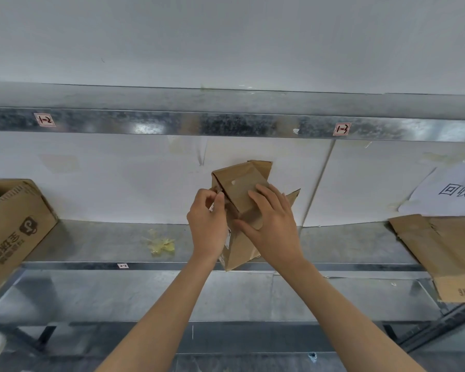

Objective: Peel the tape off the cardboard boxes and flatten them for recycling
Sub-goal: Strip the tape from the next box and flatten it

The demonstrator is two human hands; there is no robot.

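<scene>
A small brown cardboard box (239, 189) with its flaps open is held up in front of the metal shelf (105, 242), between both my hands. My left hand (208, 224) has its fingers curled at the box's left edge, pinching something there that looks like tape or a flap edge. My right hand (273, 224) lies across the box's right face, fingers spread on top and thumb wrapped under, gripping it. A white label shows on the box's left side, partly hidden by my left hand.
A crumpled wad of yellowish tape (160, 244) lies on the shelf left of the box. A larger printed cardboard box (14, 226) stands at the far left. Flattened cardboard (440, 251) lies at the right under a white paper sign (451, 191). An upper shelf rail (226, 124) runs above.
</scene>
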